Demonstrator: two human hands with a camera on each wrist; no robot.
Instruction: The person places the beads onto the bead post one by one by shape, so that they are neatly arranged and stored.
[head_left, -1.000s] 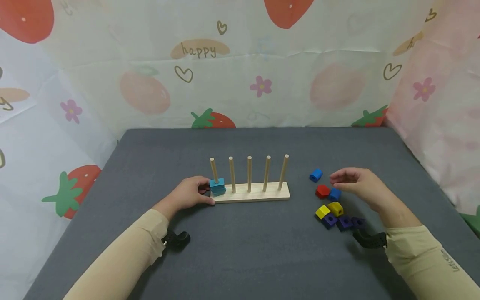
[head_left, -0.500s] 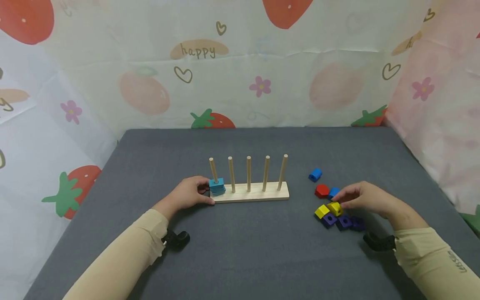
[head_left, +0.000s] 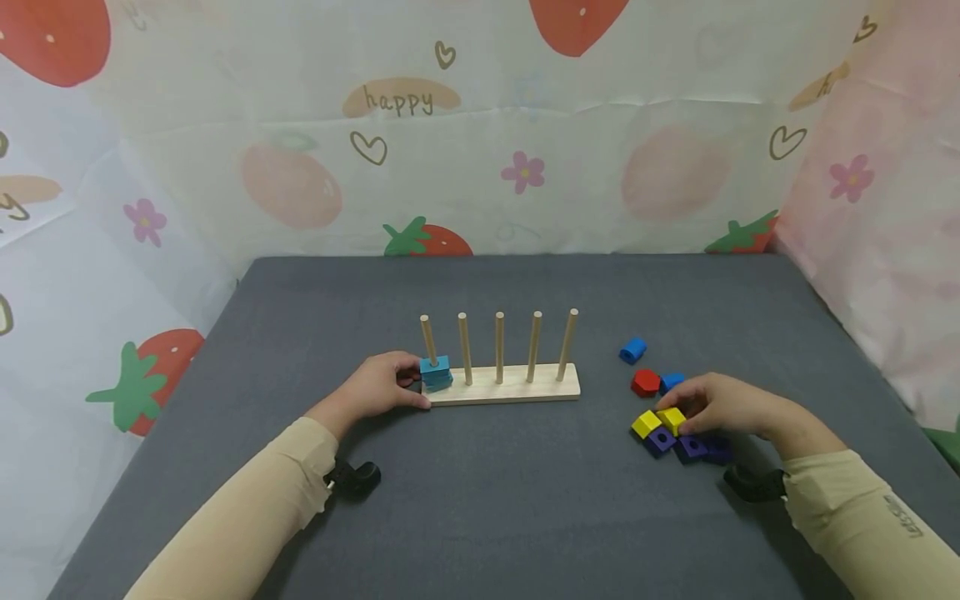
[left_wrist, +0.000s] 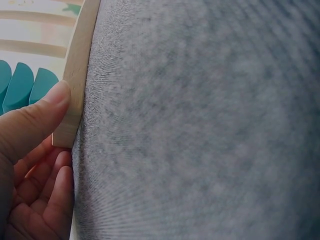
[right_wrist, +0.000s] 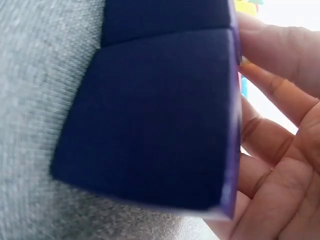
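Note:
My left hand grips the left end of a pale wooden peg board, thumb along its front edge and fingers curled behind. Several upright pegs stand on it. Teal blocks are stacked on the leftmost peg; in the left wrist view their rounded edges show beside the thumb. My right hand pinches a yellow block between thumb and fingers, low among the loose blocks. A second yellow block lies just left of it. Purple blocks fill the right wrist view in front of the hand.
Purple blocks with holes lie in front of the yellow ones. Behind them are a red hexagonal block, a partly covered blue block and another blue block farther back. Printed cloth hangs behind the grey table.
My right hand has come down and nearer from above the blue blocks to the right-hand yellow block and now pinches it. My left hand and the peg board have stayed put.

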